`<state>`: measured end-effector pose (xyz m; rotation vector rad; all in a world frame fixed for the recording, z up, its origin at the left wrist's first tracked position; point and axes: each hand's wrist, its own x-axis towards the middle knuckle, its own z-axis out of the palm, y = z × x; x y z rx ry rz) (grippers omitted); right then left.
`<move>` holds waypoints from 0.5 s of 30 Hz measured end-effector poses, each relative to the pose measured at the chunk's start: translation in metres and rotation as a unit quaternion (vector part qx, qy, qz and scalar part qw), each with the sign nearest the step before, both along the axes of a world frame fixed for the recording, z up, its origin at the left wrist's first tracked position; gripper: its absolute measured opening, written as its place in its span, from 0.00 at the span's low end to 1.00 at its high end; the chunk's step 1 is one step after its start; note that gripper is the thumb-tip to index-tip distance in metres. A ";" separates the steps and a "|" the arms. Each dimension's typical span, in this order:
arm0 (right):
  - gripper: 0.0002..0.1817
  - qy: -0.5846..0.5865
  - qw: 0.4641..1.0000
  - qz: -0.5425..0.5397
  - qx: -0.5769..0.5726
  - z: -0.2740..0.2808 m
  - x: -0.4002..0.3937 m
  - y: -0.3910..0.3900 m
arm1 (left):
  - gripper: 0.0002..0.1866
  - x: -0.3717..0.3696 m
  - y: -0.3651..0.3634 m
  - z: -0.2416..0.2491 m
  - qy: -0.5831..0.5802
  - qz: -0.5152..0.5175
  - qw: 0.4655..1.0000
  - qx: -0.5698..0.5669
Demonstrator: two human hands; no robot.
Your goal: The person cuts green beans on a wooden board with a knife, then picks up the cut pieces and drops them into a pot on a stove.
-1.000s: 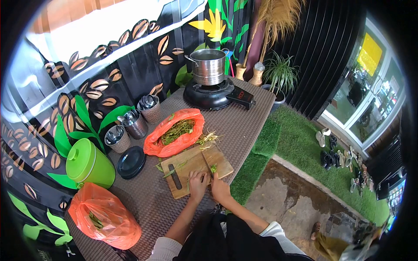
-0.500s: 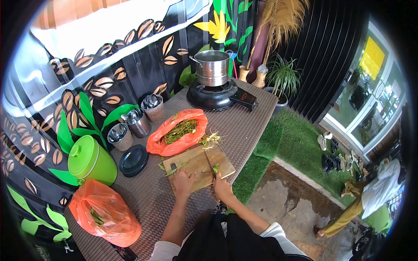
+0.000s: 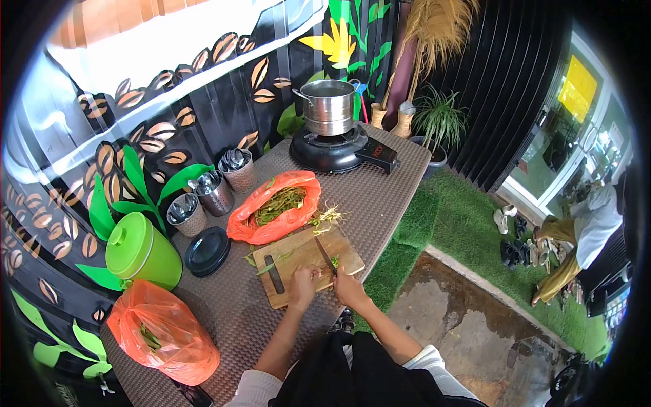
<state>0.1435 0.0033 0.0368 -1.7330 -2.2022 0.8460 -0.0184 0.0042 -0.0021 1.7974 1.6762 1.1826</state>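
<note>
On the wooden cutting board (image 3: 319, 261), my right hand (image 3: 350, 290) grips a knife (image 3: 324, 252) by its handle, the blade pointing away across the board. My left hand (image 3: 303, 286) is closed with curled fingers over the board, just left of the knife; what its fingers hold, if anything, is too small to make out. A small bit of chopped greens (image 3: 334, 260) sits beside the blade near my right hand. A few long green leaves lie at the board's left side. Behind the board, an open orange plastic bag (image 3: 244, 224) holds green stalks (image 3: 281, 205), with pale roots (image 3: 328, 216) beside it.
A steel pot (image 3: 328, 108) stands on a black portable stove (image 3: 325, 154) at the back. Cutlery cups (image 3: 215, 193), dark plates (image 3: 207, 251), a green lidded container (image 3: 146, 251) and a tied orange bag (image 3: 166, 336) line the left. A person (image 3: 590, 224) bends near shoes at right.
My left hand has moved right along the board, closer to the knife, uncovering the board's handle slot. The other person has shifted toward the door and shoes.
</note>
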 end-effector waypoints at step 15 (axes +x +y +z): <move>0.20 0.006 1.000 0.001 -0.008 0.008 -0.001 -0.003 | 0.07 -0.010 -0.006 -0.007 0.060 -0.027 0.998 -0.006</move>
